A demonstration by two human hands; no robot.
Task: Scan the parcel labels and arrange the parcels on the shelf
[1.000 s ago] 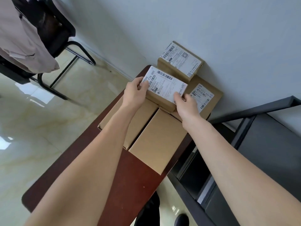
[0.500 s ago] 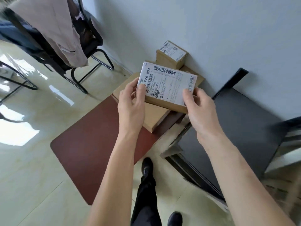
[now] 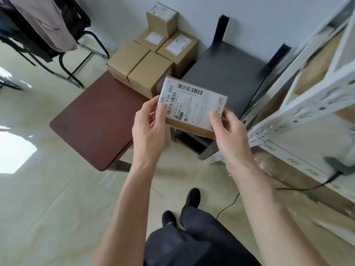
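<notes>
Hands (image 3: 189,129) holding parcel (image 3: 192,106), label up, crosswise

A plain pale grey-white wall (image 3: 240,8) rises beyond the hands. The floor is glossy cream tile (image 3: 48,198), with a bright patch of light reflected far to their left. A low reddish-brown wooden table (image 3: 96,120) stands just left of the hands. A dark grey metal rack (image 3: 226,73) sits beyond them. At far upper left, a black tubular-frame chair (image 3: 76,60) carries a draped beige garment (image 3: 48,22).
</notes>
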